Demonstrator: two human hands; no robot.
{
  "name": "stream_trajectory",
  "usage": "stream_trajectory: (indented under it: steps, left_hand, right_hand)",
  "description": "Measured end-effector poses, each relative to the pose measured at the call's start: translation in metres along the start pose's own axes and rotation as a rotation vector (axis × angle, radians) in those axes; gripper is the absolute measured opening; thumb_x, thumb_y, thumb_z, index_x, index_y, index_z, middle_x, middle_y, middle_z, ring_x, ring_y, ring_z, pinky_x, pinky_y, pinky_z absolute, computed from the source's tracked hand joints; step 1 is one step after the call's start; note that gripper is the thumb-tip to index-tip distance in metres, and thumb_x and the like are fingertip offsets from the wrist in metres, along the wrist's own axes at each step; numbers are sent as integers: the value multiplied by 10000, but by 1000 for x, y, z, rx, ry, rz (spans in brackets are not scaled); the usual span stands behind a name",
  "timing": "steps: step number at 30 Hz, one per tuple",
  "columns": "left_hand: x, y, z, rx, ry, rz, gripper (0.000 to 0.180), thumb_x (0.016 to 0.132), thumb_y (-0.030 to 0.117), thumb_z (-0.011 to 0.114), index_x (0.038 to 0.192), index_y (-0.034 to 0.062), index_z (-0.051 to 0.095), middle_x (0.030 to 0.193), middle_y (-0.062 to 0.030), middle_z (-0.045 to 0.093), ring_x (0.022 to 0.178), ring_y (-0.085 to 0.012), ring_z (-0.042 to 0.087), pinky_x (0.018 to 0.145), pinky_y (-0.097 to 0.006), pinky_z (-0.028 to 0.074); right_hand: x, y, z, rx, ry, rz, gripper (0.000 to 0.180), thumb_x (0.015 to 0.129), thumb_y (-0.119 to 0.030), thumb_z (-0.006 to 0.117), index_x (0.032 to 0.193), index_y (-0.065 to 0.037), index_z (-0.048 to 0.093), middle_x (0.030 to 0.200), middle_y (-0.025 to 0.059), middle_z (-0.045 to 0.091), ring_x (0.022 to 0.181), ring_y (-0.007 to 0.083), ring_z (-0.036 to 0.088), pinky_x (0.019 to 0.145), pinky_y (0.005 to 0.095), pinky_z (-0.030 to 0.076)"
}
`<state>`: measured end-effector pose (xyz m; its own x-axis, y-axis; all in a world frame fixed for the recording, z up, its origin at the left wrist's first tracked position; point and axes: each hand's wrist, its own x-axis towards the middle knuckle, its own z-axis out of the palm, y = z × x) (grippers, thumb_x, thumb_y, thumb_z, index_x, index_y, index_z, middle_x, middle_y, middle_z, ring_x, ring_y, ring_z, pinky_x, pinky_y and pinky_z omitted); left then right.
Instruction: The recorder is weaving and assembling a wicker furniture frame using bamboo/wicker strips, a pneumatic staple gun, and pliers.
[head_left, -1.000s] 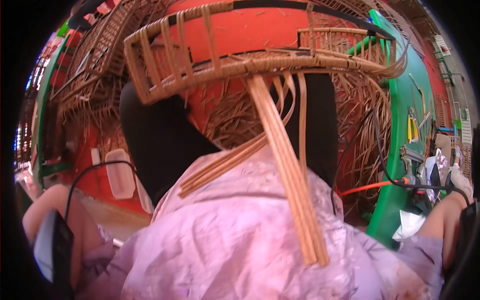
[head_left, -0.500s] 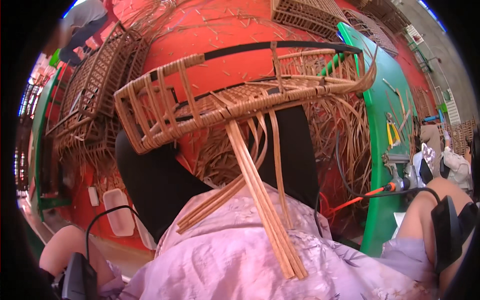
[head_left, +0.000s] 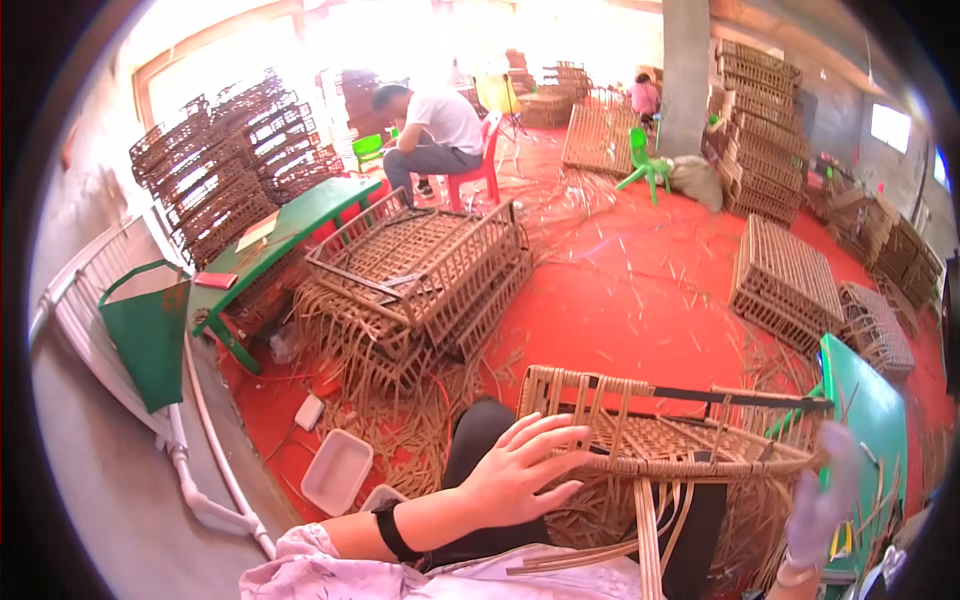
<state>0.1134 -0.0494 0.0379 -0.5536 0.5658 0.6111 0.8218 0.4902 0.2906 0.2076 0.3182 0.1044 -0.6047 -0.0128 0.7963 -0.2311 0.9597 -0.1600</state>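
A half-woven rattan basket [head_left: 700,465] with dark frame bars rests across my lap, its left end nearer me. Loose flat strips [head_left: 648,540] hang from its near rim over my clothing. My left hand [head_left: 525,470], bare with a dark band at the wrist, is open with fingers spread at the basket's lower left corner; whether the fingertips touch it I cannot tell. By the basket's right end is my right hand [head_left: 822,500] in a pale glove, raised and blurred, so its fingers do not show clearly.
Finished-looking rattan baskets [head_left: 430,270] are stacked ahead on the left beside a green table [head_left: 300,220]. Another green table [head_left: 860,400] stands on my right. A white plastic tub [head_left: 337,472] sits among strip scraps on the red floor. A person [head_left: 440,135] sits on a red chair.
The view has tilted up and turned left, showing the room. Both hands, out of sight before, have come up to the basket's two ends.
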Motion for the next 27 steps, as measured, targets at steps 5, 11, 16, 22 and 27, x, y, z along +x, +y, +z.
stream_trajectory:
  steps: [5, 11, 16, 22, 27]
  left_hand:
    - [-19, -39, 25, 193, -217, -58, 508, 731, 243, 756, 1192, 118, 582, 1265, -63, 512, 1301, -265, 423, 1125, -464, 305]
    - [-9, -68, 43, 522, -293, 92, 248, 723, 234, 672, 961, 174, 712, 1369, -51, 498, 1340, -240, 382, 1149, -481, 226]
    - [11, -94, 32, 606, -373, 87, 280, 666, 283, 739, 935, 207, 719, 1341, -5, 508, 1381, -228, 327, 1172, -516, 144]
    - [53, -130, 13, 553, -462, 84, 361, 601, 288, 800, 932, 166, 723, 1346, -28, 504, 1416, -264, 290, 1184, -513, 139]
    - [46, -138, 17, 279, -360, 180, 389, 558, 254, 824, 910, 134, 711, 1340, -73, 527, 1392, -318, 328, 1160, -531, 199]
  right_hand:
    - [-48, 115, 51, -59, -466, 154, 361, 730, -202, 723, 1042, -45, 633, 1048, 151, 653, 992, 347, 619, 901, 431, 485]
    - [-59, 143, 94, -356, -891, 86, 539, 707, -419, 758, 1165, -167, 627, 1187, 87, 628, 1170, 270, 543, 1030, 450, 360]
    - [-47, 130, 104, -415, -798, 80, 330, 677, -443, 779, 872, -185, 716, 850, 67, 700, 856, 274, 657, 870, 419, 436]
    - [-49, 111, 83, -320, -650, 71, 351, 646, -479, 787, 758, -169, 667, 735, 60, 670, 744, 266, 639, 824, 422, 418]
    - [-55, 117, 76, -378, -661, 128, 407, 575, -453, 832, 790, -150, 665, 805, 64, 645, 820, 300, 594, 818, 425, 414]
